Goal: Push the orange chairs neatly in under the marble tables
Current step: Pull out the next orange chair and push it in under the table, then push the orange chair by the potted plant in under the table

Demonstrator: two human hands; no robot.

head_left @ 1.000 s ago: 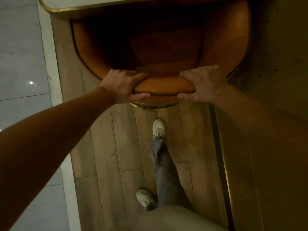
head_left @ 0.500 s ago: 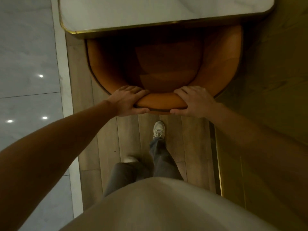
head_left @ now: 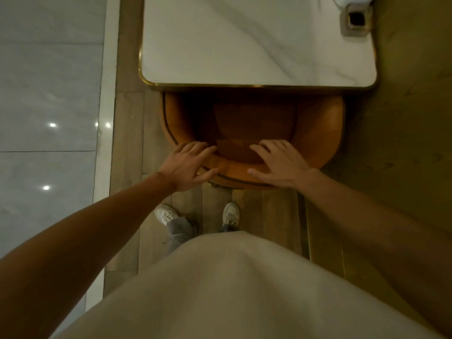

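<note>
An orange curved-back chair (head_left: 318,133) stands right in front of me, its front tucked beneath the white marble table (head_left: 244,45) with a gold rim. My left hand (head_left: 188,165) lies on the left part of the chair's backrest top with the fingers spread and nearly straight. My right hand (head_left: 278,162) lies flat on the right part of the same backrest, fingers extended toward the seat. Neither hand curls round the rest. The seat's forward part is hidden under the tabletop.
A small square holder (head_left: 355,19) sits at the table's far right corner. Grey glossy tiles (head_left: 49,94) lie to the left, a wooden plank strip (head_left: 127,143) under the chair, a darker wall or panel (head_left: 411,118) to the right. My feet (head_left: 230,214) stand just behind the chair.
The chair has slid forward under the table and I stepped up behind it. Both hands have loosened from gripping the backrest to lying on it with straight fingers.
</note>
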